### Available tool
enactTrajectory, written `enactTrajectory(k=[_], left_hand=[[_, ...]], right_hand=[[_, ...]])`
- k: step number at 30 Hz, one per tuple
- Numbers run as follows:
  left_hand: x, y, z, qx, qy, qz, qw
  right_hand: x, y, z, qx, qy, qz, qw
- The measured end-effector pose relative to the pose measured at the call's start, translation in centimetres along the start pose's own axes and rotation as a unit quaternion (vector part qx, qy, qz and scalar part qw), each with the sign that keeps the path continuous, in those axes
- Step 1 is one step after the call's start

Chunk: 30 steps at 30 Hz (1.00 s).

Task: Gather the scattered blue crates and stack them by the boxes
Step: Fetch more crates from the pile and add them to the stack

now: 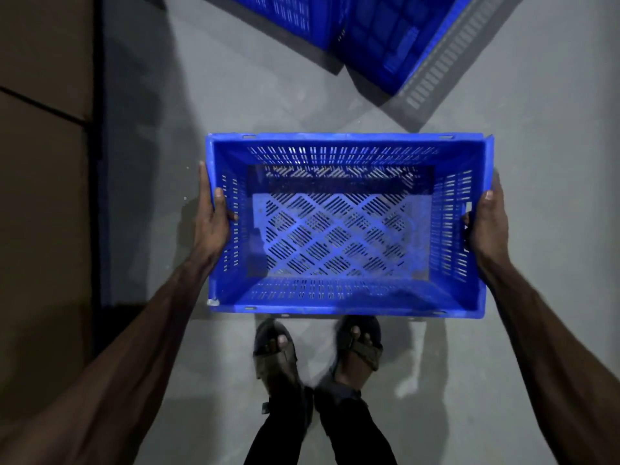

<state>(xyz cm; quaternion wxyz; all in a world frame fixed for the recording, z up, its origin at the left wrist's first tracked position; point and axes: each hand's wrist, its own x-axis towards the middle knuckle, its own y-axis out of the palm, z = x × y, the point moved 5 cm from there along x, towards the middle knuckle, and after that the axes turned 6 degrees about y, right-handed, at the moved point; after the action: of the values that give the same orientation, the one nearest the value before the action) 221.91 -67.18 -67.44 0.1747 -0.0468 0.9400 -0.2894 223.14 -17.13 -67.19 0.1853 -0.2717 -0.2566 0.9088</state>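
Blue crate (339, 229) sits mid-frame, open side up, empty, held level btwn both hands just ahead of the sandals (275, 350) at bottom centre. Its near rim overlaps the toes, so it looks carried clear of the grey floor (268, 95), not resting on it. Left hand (213, 223) grips the short wall on the left side of the frame: thumb hooked over the rim & down inside, the other fingers (202, 169) laid along the outside of that wall. Right hand (488, 226) does the same on the opposite short wall: thumb on top of the rim, fingertips curled in at the handle slot, showing just inside. Both hands closed firm on the crate, nothing else in them. Grip at mid-length of the short ends w/ arms spread prob. keeps the load balanced & flat, and leaves the long sides free for lining up on a stack. The crate wall runs btwn thumb & fingers on each side, rim tight under the thumbs. More blue crates (385, 35) lie at an angle in the upper right of the frame, well apart from the held one. Brown boxes (43, 162) fill the left edge, near the left forearm. Judging by that, this is the carry step; the drop spot by the boxes is close on the left.
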Motion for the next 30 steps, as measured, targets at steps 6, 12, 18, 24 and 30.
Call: enactTrajectory(k=[6,12,18,24,30], left_hand=[[-5.0,-6.8,-8.3,0.011,0.008,-0.006,1.0],[-11.4,-16.0,-15.9,-0.021,-0.01,0.013,1.0],[-16.8,-25.7,-25.2,-0.04,-0.007,0.003,0.999],[-19.4,-32.5,-35.4,-0.092,0.006,0.041,0.995],[-21.9,-35.5,-45.6,-0.109,0.086,0.026,0.99]], right_hand=[[-6.5,-5.3,5.7,-0.011,0.016,0.013,1.0],[-16.7,-13.2,14.4,-0.016,0.074,0.025,0.997],[-26.6,-21.5,24.8,0.03,0.095,0.027,0.995],[-32.9,-29.6,33.5,0.107,0.079,0.024,0.991],[-36.1,-36.3,38.3,0.188,0.065,0.017,0.98]])
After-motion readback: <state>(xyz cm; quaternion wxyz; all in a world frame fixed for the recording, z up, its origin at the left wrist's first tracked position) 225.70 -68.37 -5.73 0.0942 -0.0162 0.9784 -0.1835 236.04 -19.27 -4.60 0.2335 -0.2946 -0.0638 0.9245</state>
